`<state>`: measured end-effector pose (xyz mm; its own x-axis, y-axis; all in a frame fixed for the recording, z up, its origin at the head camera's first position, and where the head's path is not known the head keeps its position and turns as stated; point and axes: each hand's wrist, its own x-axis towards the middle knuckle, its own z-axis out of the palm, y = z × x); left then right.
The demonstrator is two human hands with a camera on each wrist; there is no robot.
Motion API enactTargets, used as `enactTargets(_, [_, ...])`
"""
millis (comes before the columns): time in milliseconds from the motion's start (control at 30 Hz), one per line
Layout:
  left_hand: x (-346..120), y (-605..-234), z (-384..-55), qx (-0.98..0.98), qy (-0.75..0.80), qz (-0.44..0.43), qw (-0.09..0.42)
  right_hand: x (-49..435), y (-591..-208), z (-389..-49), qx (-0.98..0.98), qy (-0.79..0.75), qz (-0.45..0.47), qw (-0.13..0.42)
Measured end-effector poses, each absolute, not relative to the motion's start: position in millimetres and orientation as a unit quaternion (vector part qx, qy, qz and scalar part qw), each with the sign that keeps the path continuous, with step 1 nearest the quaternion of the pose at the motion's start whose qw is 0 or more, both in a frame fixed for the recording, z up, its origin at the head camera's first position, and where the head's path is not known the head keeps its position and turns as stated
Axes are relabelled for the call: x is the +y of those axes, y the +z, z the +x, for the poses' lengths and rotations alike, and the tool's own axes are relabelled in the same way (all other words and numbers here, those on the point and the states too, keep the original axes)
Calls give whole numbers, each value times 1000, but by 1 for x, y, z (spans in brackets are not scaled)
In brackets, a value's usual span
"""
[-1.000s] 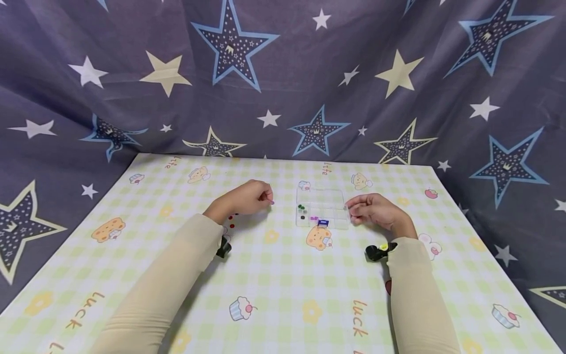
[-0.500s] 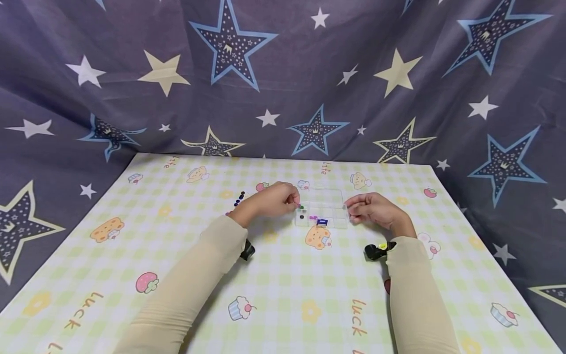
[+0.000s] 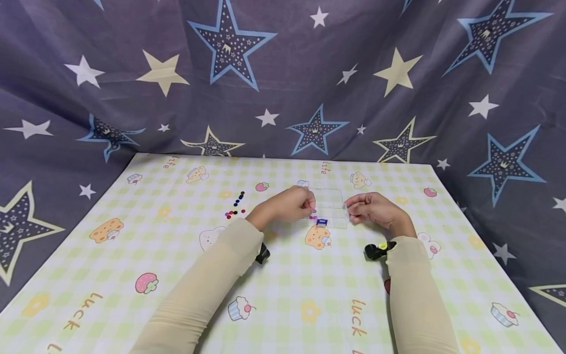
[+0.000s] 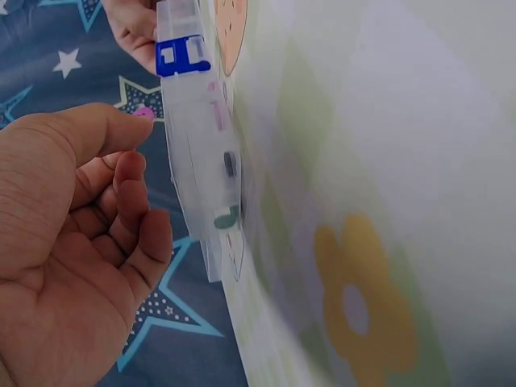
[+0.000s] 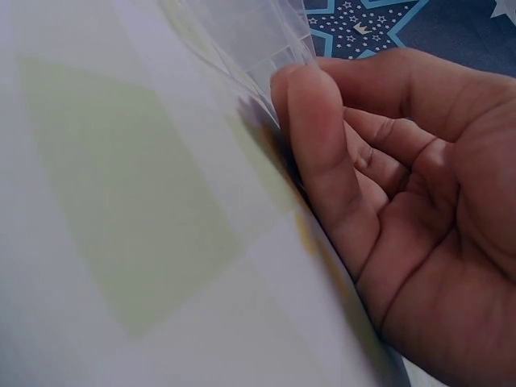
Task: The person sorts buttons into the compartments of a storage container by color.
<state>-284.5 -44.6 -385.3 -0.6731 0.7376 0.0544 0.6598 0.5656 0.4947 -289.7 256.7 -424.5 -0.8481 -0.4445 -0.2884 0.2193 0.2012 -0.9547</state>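
Observation:
My left hand (image 3: 292, 202) pinches a small pink button (image 4: 143, 113) between thumb and forefinger, just above the clear plastic compartment box (image 3: 339, 217). In the left wrist view, the box wall (image 4: 184, 121) shows a blue latch (image 4: 183, 56) on its front. Through that wall I see pink pieces (image 4: 216, 109), a dark one (image 4: 229, 164) and green ones (image 4: 227, 218). In the head view the left hand hides the box's left compartments. My right hand (image 3: 376, 210) grips the box's right end, with fingertips (image 5: 314, 105) at its edge in the right wrist view.
Left of the box, several loose buttons lie on the checked tablecloth (image 3: 274, 275): dark blue ones (image 3: 237, 202) in a slanting row and red ones (image 3: 243, 211) nearer me. A starry curtain (image 3: 283, 73) hangs behind the table.
My left hand has moved right with the pink button, from beside the loose buttons to over the box, uncovering those buttons. The right hand stays at the box's right end.

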Motion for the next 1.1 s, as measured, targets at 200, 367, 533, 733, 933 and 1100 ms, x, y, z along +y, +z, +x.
enactTargets(200, [-40,-385,-284,887,243,386,74,256,-425,-290,729,-627,-76,264])
enactTargets(367, [-43,-385,-283,893,243,371,71,256,-426,-291,730,-626,-76,264])
enactTargets(533, [-51,-385,-283,899,243,359,65,257,-425,-291,730,-625,-79,264])
enactTargets(733, [-70,-384,-284,901,246,354,53,258,-426,-291,726,-629,-78,265])
enactTargets(933, [-99,-381,-283,907,248,338,44,258,-427,-291,723,-631,-82,268])
enactTargets(1100, [-126,-382,-282,915,253,310,57,257,-427,-291,725,-630,-84,265])
